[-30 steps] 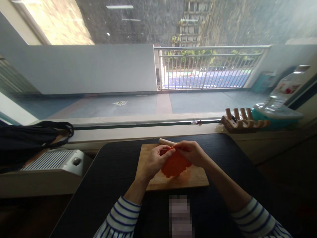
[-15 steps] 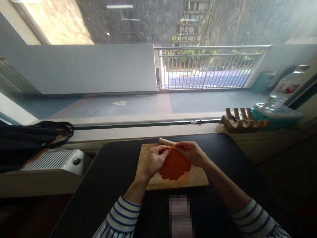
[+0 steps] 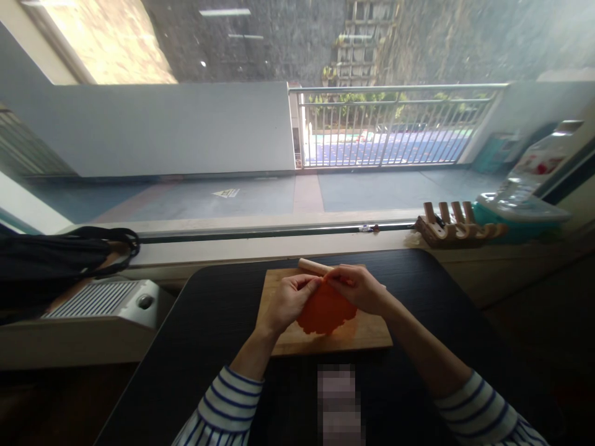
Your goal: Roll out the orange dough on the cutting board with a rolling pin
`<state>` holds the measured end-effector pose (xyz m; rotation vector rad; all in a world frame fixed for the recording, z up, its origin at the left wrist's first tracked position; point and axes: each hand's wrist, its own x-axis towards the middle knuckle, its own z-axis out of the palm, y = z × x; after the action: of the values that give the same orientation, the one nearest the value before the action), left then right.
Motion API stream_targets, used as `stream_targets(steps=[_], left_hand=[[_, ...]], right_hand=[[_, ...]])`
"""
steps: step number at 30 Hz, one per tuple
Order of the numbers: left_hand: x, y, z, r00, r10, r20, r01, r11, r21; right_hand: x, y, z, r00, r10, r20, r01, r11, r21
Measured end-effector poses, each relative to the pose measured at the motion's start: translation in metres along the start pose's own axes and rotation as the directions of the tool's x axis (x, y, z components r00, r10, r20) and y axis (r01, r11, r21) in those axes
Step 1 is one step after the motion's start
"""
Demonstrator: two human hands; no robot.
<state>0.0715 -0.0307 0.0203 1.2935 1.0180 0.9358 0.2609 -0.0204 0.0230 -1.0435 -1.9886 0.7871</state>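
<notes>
A thin orange sheet of dough or clay with a ragged lower edge hangs over a wooden board. At its top edge my left hand pinches it between thumb and fingers. Close beside, my right hand pinches the same edge, the fingertips of both hands nearly meeting. Behind the hands a pale wooden rolling pin lies at the far side of the board, partly hidden by my right hand.
The board lies on a black table. On the windowsill at right are a wooden rack, a teal box and a clear bottle. A radiator and a black bag are at left.
The sheet's lower edge has risen slightly, and a shadow shows below it on the board. Both hands keep their pinch, their fingertips a little closer together.
</notes>
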Motion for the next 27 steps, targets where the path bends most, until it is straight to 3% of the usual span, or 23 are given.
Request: stream_targets(steps=[3, 7, 14, 20, 24, 27], left_hand=[[-0.001, 0.002, 0.001, 0.994, 0.093, -0.061, -0.085, 0.989, 0.123], [-0.003, 0.005, 0.005, 0.985, 0.127, -0.12, -0.101, 0.973, 0.206], [0.0, 0.0, 0.004, 0.994, 0.052, -0.1, -0.049, 0.998, 0.033], [0.001, -0.006, 0.001, 0.977, 0.04, -0.211, -0.059, 0.995, -0.085], [0.0, -0.005, 0.002, 0.991, 0.011, -0.135, -0.026, 0.994, -0.109], [0.0, -0.004, 0.004, 0.996, 0.012, -0.086, -0.018, 0.997, -0.07]], right_hand=[[0.0, 0.001, 0.006, 0.998, 0.063, -0.025, -0.059, 0.99, 0.125], [0.001, 0.004, 0.014, 0.986, 0.097, -0.138, -0.083, 0.991, 0.107], [0.001, 0.005, 0.014, 0.987, 0.06, -0.151, -0.047, 0.995, 0.089], [-0.004, 0.014, 0.009, 0.969, 0.2, -0.141, -0.16, 0.953, 0.256], [-0.005, 0.012, 0.007, 0.971, 0.189, -0.147, -0.162, 0.971, 0.178], [-0.005, 0.005, 0.003, 0.991, 0.09, -0.103, -0.085, 0.995, 0.055]])
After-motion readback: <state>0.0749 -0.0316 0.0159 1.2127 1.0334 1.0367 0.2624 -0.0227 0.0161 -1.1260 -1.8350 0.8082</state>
